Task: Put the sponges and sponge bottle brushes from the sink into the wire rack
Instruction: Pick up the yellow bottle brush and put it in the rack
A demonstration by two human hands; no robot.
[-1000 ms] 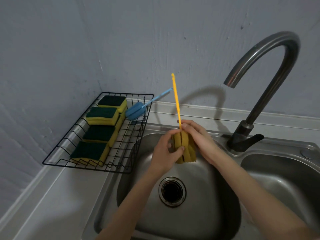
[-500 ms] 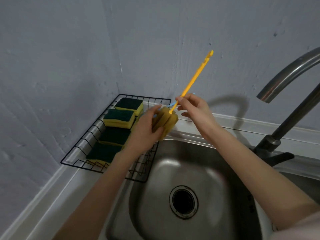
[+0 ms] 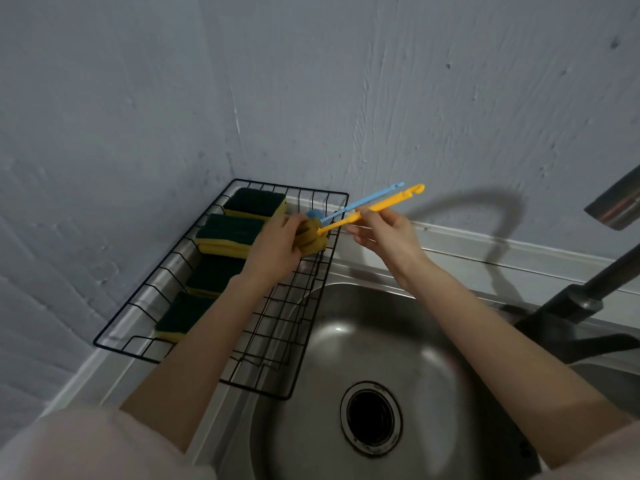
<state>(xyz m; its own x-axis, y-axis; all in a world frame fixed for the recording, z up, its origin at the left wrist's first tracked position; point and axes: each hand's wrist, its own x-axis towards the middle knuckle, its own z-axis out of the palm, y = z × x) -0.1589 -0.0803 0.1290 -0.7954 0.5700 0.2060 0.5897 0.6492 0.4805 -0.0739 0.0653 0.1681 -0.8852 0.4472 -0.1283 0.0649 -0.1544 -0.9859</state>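
A black wire rack (image 3: 313,282) sits left of the steel sink (image 3: 426,344), in the wall corner. Several yellow sponges with dark green tops (image 3: 230,233) lie along its left side. A blue bottle brush (image 3: 362,201) lies in the rack's far right corner, its handle sticking out over the rim. My left hand (image 3: 275,249) grips the sponge head of a yellow bottle brush (image 3: 377,207) inside the rack, beside the blue one. My right hand (image 3: 384,233) pinches the yellow handle near its middle. The sink basin holds nothing but its drain (image 3: 371,419).
A dark curved faucet (image 3: 588,289) rises at the right, its spout overhead at the frame's edge. Grey walls meet in a corner behind the rack. A steel ledge (image 3: 485,251) runs along the wall. A second basin edge shows at far right.
Both hands have carried the yellow brush from above the sink leftwards into the rack. Its handle has tipped from upright to nearly flat, parallel to the blue brush.
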